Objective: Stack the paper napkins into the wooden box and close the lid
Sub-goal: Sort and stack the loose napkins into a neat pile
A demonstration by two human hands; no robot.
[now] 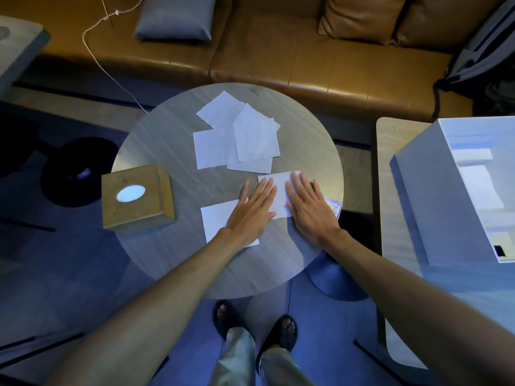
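Two flat palms, left hand point(255, 208) and right hand point(309, 207), press one napkin point(280, 190).

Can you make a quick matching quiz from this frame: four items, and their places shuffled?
Items:
1. wooden box
2. napkin pile
3. folded napkin
4. grey cushion

Places:
A. on the sofa
B. under both hands, left and right
C. left edge of the round table, lid shut
D. far half of the table, sheets overlapping

Pairs: 1-C, 2-D, 3-B, 4-A
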